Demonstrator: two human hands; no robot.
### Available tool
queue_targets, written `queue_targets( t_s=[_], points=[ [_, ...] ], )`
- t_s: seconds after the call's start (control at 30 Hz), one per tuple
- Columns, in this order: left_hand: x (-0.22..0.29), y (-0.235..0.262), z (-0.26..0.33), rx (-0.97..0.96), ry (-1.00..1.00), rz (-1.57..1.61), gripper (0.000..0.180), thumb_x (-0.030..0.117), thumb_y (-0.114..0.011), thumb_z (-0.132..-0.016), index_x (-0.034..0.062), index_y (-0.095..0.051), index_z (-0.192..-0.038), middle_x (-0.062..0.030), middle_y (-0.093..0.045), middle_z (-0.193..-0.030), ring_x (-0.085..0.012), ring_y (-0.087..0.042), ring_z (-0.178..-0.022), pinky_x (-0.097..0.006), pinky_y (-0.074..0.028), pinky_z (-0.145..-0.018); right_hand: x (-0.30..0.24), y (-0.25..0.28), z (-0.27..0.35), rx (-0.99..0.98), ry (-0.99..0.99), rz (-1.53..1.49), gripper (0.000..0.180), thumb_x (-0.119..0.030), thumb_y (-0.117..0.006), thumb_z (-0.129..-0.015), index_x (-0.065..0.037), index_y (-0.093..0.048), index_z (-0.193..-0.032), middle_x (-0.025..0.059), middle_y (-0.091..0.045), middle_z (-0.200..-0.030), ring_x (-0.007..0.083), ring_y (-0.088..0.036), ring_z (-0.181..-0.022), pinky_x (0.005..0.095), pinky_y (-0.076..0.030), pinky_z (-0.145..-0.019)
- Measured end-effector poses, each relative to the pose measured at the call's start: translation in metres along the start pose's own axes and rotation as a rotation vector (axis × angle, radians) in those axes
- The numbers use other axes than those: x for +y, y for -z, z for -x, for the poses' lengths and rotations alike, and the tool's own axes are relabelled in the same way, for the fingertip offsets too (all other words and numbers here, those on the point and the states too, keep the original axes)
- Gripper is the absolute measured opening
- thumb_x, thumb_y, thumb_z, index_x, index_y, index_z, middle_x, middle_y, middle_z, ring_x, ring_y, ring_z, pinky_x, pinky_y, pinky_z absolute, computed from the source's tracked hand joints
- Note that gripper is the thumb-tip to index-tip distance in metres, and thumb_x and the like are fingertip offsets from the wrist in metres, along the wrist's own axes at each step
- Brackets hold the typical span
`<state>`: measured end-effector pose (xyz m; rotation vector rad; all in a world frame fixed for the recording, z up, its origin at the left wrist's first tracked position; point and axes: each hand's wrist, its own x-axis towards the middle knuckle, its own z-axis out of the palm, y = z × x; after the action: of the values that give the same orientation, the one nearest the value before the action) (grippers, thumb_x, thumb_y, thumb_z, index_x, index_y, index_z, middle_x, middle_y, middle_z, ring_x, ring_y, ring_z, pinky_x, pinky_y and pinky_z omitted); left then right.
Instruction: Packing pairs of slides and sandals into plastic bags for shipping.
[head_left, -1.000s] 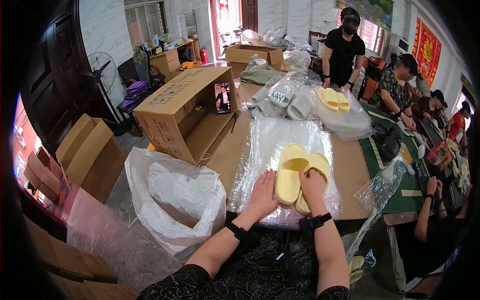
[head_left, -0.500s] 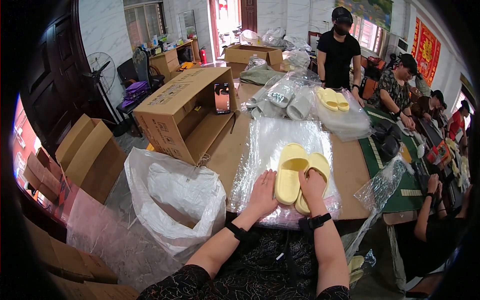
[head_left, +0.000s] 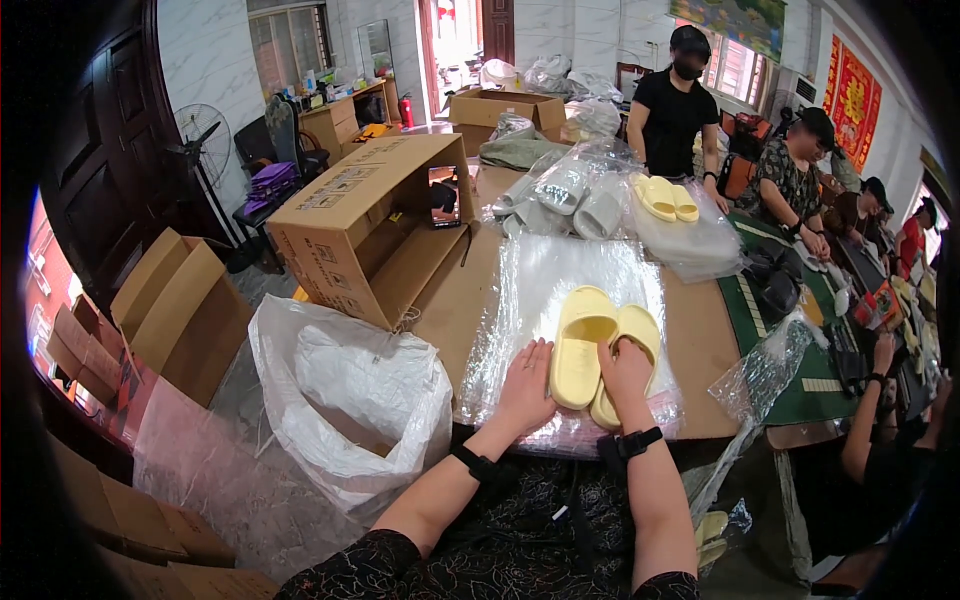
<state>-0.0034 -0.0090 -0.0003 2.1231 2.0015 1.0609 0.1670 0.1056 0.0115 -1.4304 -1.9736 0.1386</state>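
A pair of pale yellow slippers lies on a stack of clear plastic bags (head_left: 520, 290) at the table's front edge. The left slipper (head_left: 575, 375) overlaps the right slipper (head_left: 640, 325), toes pointing away from me. My left hand (head_left: 528, 385) rests flat on the bags, fingers stretched out, its edge close against the left slipper. Over the right slipper is my right hand (head_left: 627, 380), its fingers bent down into the foot opening and gripping it; the fingertips are partly hidden. Both wrists carry black bands.
Left of the bags stand an open carton (head_left: 350, 220) with a phone (head_left: 444, 197) at its opening and a white sack (head_left: 350, 400). Beyond lie bagged grey slippers (head_left: 600, 208) and another yellow pair (head_left: 665, 198). Co-workers (head_left: 680, 115) occupy the green-topped table (head_left: 820, 370) at right.
My hands and the yellow slippers have not moved. The standing co-worker has shifted slightly to the right, and a co-worker's hand at the right edge has moved up and right.
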Motion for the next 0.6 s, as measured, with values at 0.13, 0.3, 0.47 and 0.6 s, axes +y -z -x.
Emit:
queue_targets(
  t_s=[0.13, 0.3, 0.47, 0.6],
  points=[
    [0.0002, -0.0004, -0.0005, 0.002, 0.001, 0.005, 0.081, 0.034, -0.064, -0.082, -0.0069, -0.031, -0.144, -0.0277, -0.036, -0.148, -0.0391, -0.03, -0.141, -0.046, -0.022, -0.118, 0.0006, -0.0006, -0.0008, -0.007, -0.012, 0.014, 0.043, -0.043, -0.06, -0.089, -0.001, -0.063, -0.077, 0.0189, -0.067, -0.076, 0.0369, -0.065, -0.072, 0.0478, -0.051, -0.067],
    [-0.0003, -0.0011, -0.0007, -0.009, 0.01, 0.002, 0.081, 0.033, -0.064, -0.082, -0.0068, -0.031, -0.144, -0.0271, -0.036, -0.148, -0.0386, -0.029, -0.142, -0.046, -0.021, -0.118, 0.001, -0.0004, -0.0007, -0.014, -0.011, 0.012, 0.043, -0.043, -0.06, -0.089, -0.001, -0.063, -0.078, 0.0189, -0.067, -0.077, 0.0371, -0.065, -0.072, 0.048, -0.052, -0.067],
    [0.0003, -0.0004, -0.0003, -0.018, 0.014, 0.005, 0.082, 0.034, -0.064, -0.082, -0.0069, -0.031, -0.144, -0.027, -0.035, -0.149, -0.0386, -0.029, -0.142, -0.045, -0.021, -0.118, 0.0002, 0.0004, 0.0004, 0.008, 0.003, -0.003, 0.042, -0.042, -0.061, -0.089, -0.001, -0.063, -0.077, 0.0188, -0.067, -0.076, 0.0369, -0.065, -0.071, 0.0479, -0.052, -0.067],
    [0.0002, 0.0002, -0.0003, -0.02, 0.015, -0.003, 0.082, 0.035, -0.063, -0.082, -0.0075, -0.031, -0.144, -0.0277, -0.036, -0.148, -0.039, -0.03, -0.141, -0.046, -0.022, -0.118, -0.0025, 0.0022, 0.0006, 0.014, 0.008, -0.014, 0.042, -0.041, -0.061, -0.089, -0.001, -0.063, -0.076, 0.0187, -0.067, -0.075, 0.0368, -0.065, -0.071, 0.0477, -0.052, -0.066]
  ],
)
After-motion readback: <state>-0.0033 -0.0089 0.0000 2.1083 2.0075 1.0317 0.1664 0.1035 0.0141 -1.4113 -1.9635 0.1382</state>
